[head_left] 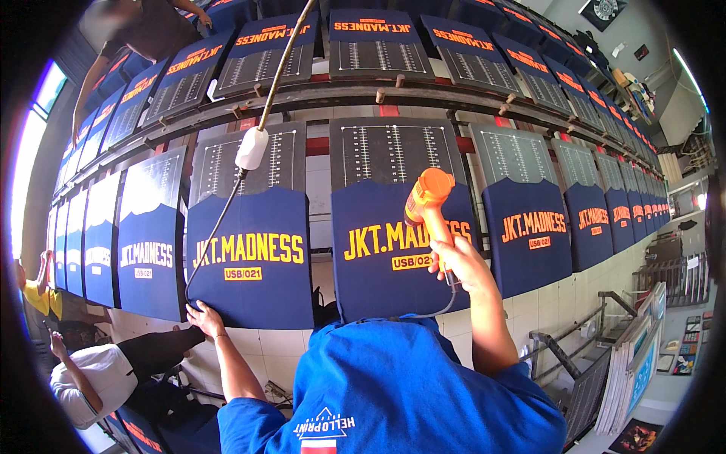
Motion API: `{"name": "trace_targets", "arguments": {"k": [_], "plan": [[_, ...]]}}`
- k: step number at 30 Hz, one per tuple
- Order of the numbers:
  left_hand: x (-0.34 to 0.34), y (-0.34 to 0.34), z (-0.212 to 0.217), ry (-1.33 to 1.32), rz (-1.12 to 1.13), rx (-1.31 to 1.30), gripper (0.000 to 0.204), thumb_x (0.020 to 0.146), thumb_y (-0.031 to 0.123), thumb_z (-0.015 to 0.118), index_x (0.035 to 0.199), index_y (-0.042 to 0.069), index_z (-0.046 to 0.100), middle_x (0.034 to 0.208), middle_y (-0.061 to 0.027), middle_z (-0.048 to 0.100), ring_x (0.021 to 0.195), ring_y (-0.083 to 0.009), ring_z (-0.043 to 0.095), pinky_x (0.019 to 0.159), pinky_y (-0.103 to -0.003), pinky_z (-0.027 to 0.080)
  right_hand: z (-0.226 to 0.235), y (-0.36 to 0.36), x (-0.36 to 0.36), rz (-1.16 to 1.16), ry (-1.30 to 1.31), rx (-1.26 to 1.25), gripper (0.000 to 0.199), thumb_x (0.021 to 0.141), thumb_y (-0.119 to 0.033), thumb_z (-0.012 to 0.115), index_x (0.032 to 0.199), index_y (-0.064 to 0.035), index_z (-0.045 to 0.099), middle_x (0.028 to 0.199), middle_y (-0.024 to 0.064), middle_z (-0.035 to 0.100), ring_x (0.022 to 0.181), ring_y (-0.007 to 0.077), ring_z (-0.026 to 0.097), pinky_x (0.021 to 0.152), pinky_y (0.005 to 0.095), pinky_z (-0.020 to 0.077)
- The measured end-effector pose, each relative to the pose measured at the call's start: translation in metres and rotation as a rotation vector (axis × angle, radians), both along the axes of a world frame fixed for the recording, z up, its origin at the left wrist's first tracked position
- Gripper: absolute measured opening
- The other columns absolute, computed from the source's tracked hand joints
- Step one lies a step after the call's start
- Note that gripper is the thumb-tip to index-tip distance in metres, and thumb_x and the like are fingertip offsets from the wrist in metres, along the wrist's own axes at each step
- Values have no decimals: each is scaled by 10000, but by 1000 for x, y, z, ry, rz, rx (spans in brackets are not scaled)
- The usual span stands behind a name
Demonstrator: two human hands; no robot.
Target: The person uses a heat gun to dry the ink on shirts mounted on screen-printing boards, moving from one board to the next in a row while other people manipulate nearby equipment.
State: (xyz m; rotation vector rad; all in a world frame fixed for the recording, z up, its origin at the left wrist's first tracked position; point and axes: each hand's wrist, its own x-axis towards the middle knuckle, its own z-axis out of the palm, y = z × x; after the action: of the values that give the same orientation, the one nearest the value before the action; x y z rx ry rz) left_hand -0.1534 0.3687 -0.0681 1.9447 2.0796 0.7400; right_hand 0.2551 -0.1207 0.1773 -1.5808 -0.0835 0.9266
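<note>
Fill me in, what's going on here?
The person's right hand grips an orange hair dryer over a navy shirt with yellow print, laid on a black board. Can't tell if it's running. The left hand is at the lower left corner of the next shirt leftward, near a dark cord below a white connector. More printed shirts lie on boards in rows.

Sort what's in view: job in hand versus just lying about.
Likely in the job:
orange blower, in the right hand
navy shirts on dark boards
white hanging connector

Apparently just around:
stacked panels, lower right
dark wall poster, upper right
</note>
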Motion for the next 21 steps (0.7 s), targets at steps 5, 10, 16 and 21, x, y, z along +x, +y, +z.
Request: {"name": "trace_targets", "arguments": {"k": [5,10,16,21], "plan": [[4,5,-2,9,114,-40,586,966,482,455,1403,92,422,1396,-230,417,1310,-354,387,1055,-446,373,7,-20,-23,36,91,-45,298,914,-283,622,1018,-17,537,793,38,574,642,150,631,494,252,495],[6,7,-2,-14,160,-48,574,958,508,451,1383,123,459,1365,-205,449,1283,-336,426,1026,-445,398,15,-19,-43,43,142,-59,337,909,-279,632,1070,-3,526,806,39,577,647,134,632,503,242,488],[0,9,-3,5,131,-8,565,956,487,470,1374,107,463,1365,-217,450,1288,-347,411,1040,-442,382,6,-6,-31,71,120,-5,310,913,-282,618,1034,-11,525,812,40,574,651,136,629,497,249,496],[2,8,-3,-11,116,-46,575,956,475,481,1377,85,450,1367,-228,447,1297,-356,393,1058,-438,364,-6,9,-11,40,18,9,292,912,-277,609,1017,-17,528,810,48,570,646,145,626,500,259,508]]}}
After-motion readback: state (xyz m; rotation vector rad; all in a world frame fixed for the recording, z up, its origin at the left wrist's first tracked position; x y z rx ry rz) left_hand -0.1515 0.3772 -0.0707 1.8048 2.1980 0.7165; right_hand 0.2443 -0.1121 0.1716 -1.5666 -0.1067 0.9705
